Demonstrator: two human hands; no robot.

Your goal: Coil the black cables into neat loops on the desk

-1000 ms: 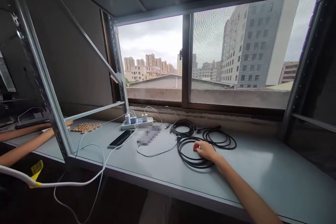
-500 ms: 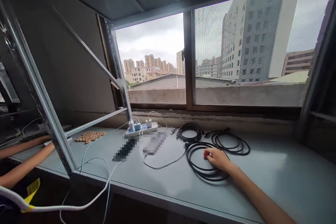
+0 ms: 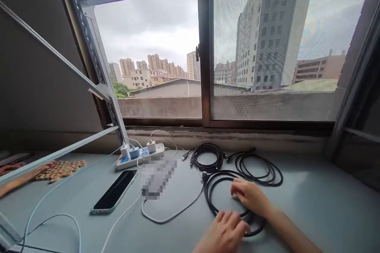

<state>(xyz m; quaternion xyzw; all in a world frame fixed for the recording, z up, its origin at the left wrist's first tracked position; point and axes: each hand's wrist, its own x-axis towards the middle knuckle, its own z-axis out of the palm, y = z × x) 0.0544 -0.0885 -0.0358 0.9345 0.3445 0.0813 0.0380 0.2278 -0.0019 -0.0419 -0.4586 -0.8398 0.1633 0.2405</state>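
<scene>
Coil (image 3: 209, 199) flat on table (image 3: 311, 205), beneath both hands. Left hand (image 3: 224, 233) flat on near rim, fingers together. Right hand (image 3: 251, 197) inside ring, fingers curled (pinch not discernible).

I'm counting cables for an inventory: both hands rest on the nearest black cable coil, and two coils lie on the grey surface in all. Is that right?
Not quite. The head view shows three coils, not two. The left hand and right hand do rest on the nearest black cable coil; a second coil and a third coil lie behind it.
</scene>
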